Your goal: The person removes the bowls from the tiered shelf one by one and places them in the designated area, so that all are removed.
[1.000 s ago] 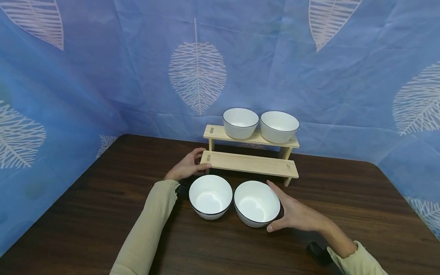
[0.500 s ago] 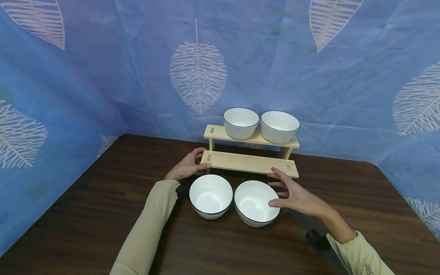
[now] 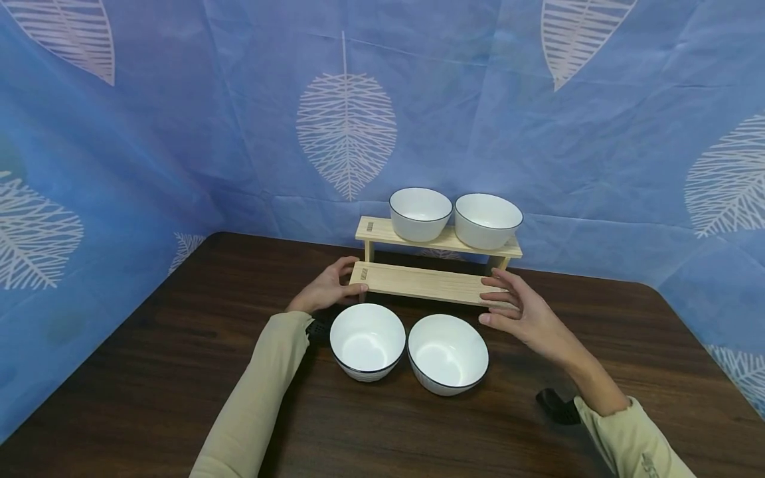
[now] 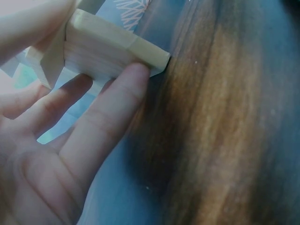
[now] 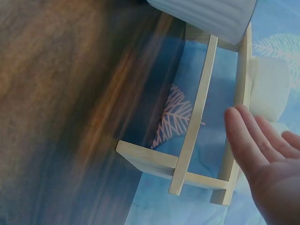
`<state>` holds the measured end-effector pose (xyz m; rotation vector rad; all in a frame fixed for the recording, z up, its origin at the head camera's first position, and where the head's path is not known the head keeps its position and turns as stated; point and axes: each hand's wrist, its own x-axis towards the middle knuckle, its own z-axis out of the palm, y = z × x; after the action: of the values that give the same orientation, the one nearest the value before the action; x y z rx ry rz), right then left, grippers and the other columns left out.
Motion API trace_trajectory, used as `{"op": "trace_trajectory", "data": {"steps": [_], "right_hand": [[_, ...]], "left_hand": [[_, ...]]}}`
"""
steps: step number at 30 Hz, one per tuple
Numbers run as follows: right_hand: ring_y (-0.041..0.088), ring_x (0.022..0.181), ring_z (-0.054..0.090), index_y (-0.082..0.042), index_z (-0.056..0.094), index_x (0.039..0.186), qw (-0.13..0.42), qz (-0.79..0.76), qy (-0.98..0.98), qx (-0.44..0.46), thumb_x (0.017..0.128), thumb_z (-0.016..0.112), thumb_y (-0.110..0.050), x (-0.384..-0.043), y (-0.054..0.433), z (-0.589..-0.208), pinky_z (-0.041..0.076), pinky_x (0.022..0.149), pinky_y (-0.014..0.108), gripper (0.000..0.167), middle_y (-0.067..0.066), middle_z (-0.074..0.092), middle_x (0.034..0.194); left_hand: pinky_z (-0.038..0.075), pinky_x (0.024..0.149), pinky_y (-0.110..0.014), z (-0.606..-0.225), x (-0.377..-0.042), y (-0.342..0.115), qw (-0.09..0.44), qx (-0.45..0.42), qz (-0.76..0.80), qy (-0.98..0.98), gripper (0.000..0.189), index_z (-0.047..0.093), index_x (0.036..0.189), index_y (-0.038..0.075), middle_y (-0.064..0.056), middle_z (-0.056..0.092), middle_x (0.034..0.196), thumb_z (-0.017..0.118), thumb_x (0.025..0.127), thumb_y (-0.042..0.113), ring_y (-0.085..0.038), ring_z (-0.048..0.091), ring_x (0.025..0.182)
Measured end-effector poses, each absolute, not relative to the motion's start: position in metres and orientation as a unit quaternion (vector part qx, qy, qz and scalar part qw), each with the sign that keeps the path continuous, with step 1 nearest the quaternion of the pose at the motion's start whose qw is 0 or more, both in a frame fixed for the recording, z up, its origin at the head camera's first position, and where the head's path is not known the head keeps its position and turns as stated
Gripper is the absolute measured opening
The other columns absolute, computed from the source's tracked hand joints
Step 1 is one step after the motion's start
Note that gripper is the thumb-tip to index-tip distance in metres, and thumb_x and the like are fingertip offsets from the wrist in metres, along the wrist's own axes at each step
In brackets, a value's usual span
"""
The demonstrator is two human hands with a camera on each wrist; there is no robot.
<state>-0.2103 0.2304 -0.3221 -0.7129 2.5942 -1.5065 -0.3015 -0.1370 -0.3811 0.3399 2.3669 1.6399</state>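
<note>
A two-tier wooden rack [image 3: 424, 282] stands toward the back of the table. My left hand [image 3: 325, 289] grips the left end of its lower board, thumb at the front and fingers behind; in the left wrist view, the fingertips [image 4: 136, 75] touch the wood. Near the board's right end is my right hand [image 3: 534, 322], fingers spread, holding nothing; in the right wrist view it appears apart from the rack's frame [image 5: 194, 122]. Two white, dark-rimmed bowls sit in front of the rack, a left one [image 3: 367, 338] and a right one [image 3: 448, 355].
On the upper tier are two more white bowls, one left [image 3: 420, 216] and one right [image 3: 487, 222], side by side. A blue leaf-patterned cloth [image 3: 251, 133] hangs behind and beside the dark wooden table [image 3: 149, 372].
My right hand has left the front right bowl and moved up and rightward to the lower board's right end. The left hand and all the bowls have stayed in place.
</note>
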Motion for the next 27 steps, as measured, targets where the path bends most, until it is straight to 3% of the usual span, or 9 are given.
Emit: {"op": "trace_trajectory", "data": {"steps": [6, 10, 16, 18, 22, 27], "right_hand": [[0.040, 0.128, 0.050, 0.005, 0.022, 0.157, -0.027, -0.507, 0.838, -0.199, 0.099, 0.067, -0.009, -0.214, 0.229, -0.320, 0.054, 0.084, 0.017, 0.074, 0.025, 0.043, 0.150], [0.025, 0.122, 0.056, 0.008, 0.029, 0.153, -0.075, -0.503, 0.840, -0.187, 0.098, 0.068, -0.007, -0.216, 0.226, -0.324, 0.051, 0.084, 0.013, 0.069, 0.026, 0.049, 0.143], [0.006, 0.111, 0.057, 0.008, 0.037, 0.147, -0.126, -0.505, 0.840, -0.152, 0.098, 0.068, -0.009, -0.222, 0.222, -0.327, 0.047, 0.104, 0.030, 0.060, 0.022, 0.053, 0.136], [0.007, 0.110, 0.058, 0.008, 0.038, 0.145, -0.137, -0.509, 0.837, -0.142, 0.098, 0.068, -0.009, -0.225, 0.221, -0.327, 0.048, 0.102, 0.031, 0.059, 0.022, 0.053, 0.134], [0.008, 0.108, 0.059, 0.010, 0.039, 0.144, -0.164, -0.520, 0.828, -0.133, 0.097, 0.069, -0.008, -0.232, 0.221, -0.327, 0.050, 0.083, 0.012, 0.058, 0.022, 0.054, 0.131], [0.019, 0.114, 0.057, 0.011, 0.040, 0.143, -0.190, -0.525, 0.822, -0.110, 0.096, 0.070, -0.009, -0.240, 0.220, -0.328, 0.048, 0.084, 0.009, 0.059, 0.023, 0.054, 0.133]], "left_hand": [[0.057, 0.090, -0.048, -0.381, -0.303, -0.135, 0.120, 0.119, 0.565, 0.808, 0.077, 0.020, 0.159, 0.000, -0.029, 0.036, 0.155, 0.068, 0.099, 0.008, -0.041, 0.062, 0.117], [0.058, 0.089, -0.047, -0.381, -0.303, -0.135, 0.123, 0.120, 0.562, 0.809, 0.079, 0.019, 0.160, 0.001, -0.029, 0.035, 0.155, 0.068, 0.099, 0.008, -0.041, 0.062, 0.118], [0.058, 0.089, -0.047, -0.383, -0.303, -0.136, 0.128, 0.119, 0.565, 0.806, 0.078, 0.020, 0.160, 0.000, -0.029, 0.035, 0.155, 0.068, 0.099, 0.009, -0.041, 0.063, 0.117], [0.058, 0.089, -0.047, -0.384, -0.303, -0.137, 0.129, 0.119, 0.566, 0.806, 0.077, 0.021, 0.159, 0.000, -0.029, 0.036, 0.154, 0.068, 0.099, 0.009, -0.041, 0.062, 0.117], [0.058, 0.088, -0.047, -0.384, -0.304, -0.138, 0.129, 0.121, 0.567, 0.805, 0.077, 0.021, 0.159, 0.000, -0.029, 0.036, 0.153, 0.068, 0.099, 0.008, -0.041, 0.063, 0.116], [0.058, 0.089, -0.045, -0.383, -0.304, -0.138, 0.129, 0.121, 0.567, 0.805, 0.077, 0.020, 0.159, 0.000, -0.029, 0.036, 0.153, 0.068, 0.099, 0.008, -0.040, 0.063, 0.117]]}}
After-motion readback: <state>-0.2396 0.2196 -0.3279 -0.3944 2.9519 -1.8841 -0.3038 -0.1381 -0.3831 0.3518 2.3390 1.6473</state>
